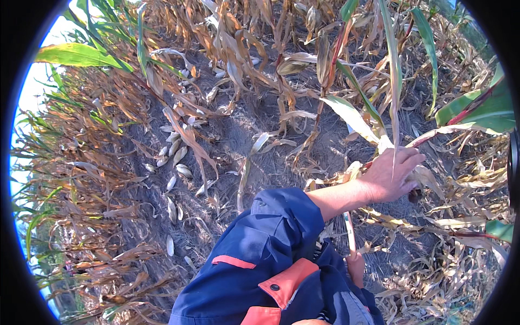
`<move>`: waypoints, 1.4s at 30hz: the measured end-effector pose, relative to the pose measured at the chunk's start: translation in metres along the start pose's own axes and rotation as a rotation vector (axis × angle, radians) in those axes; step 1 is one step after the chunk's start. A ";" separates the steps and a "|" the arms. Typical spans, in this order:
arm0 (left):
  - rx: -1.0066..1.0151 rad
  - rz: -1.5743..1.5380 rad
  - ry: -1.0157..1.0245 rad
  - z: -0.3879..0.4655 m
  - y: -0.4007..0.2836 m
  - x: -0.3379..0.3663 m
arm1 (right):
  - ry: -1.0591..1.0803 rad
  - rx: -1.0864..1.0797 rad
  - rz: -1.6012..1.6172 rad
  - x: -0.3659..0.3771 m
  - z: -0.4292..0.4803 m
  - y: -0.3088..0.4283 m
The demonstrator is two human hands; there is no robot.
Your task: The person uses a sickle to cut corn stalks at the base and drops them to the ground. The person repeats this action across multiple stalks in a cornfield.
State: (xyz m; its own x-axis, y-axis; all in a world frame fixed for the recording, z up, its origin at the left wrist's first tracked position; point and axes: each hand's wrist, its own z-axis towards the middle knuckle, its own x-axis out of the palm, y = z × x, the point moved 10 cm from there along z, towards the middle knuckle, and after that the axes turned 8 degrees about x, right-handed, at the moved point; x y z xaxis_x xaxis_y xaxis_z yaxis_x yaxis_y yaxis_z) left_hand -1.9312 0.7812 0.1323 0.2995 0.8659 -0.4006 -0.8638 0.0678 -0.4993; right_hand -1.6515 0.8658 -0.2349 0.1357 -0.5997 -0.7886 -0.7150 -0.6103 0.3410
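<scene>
My left hand (388,174) reaches across to the right, its fingers curled around part of a corn plant (422,140). A reddish stalk and dry husk leaves show around the fingers. A dark brown tip (414,196), perhaps dried corn silk, pokes out below them; the palm hides whether I grip the stalk or an ear. Lower down, close to my body, my right hand (356,269) is closed around a pale, slim handle (349,231). The handle's upper end passes behind my left forearm, and no tool head can be seen.
Several husked-looking pale corn ears (178,156) lie on the soil to the left. Dry standing corn stalks (280,77) line the far side, some bearing ears in brown husks (323,57). Dense dry corn (93,170) fills the left. Fallen leaves (455,280) litter the lower right.
</scene>
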 end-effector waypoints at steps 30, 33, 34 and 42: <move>-0.732 0.594 0.728 -0.103 0.123 -0.088 | -0.492 -0.056 0.677 -0.111 -0.049 0.049; -0.854 0.484 0.593 -0.143 0.122 -0.092 | -0.616 -0.125 0.441 -0.105 -0.030 0.072; -0.845 0.462 0.526 -0.151 0.118 -0.092 | -0.559 0.007 0.363 -0.091 -0.020 0.067; -0.811 0.448 0.384 -0.198 0.122 -0.073 | -0.450 -0.057 0.667 -0.108 -0.003 0.096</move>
State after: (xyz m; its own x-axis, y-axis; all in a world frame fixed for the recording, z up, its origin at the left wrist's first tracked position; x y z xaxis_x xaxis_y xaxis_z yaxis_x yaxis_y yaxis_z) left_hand -1.9780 0.6278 -0.0515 0.2480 0.5007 -0.8294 -0.4343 -0.7078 -0.5572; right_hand -1.7327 0.8701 -0.1151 -0.6048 -0.5887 -0.5362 -0.5105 -0.2302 0.8285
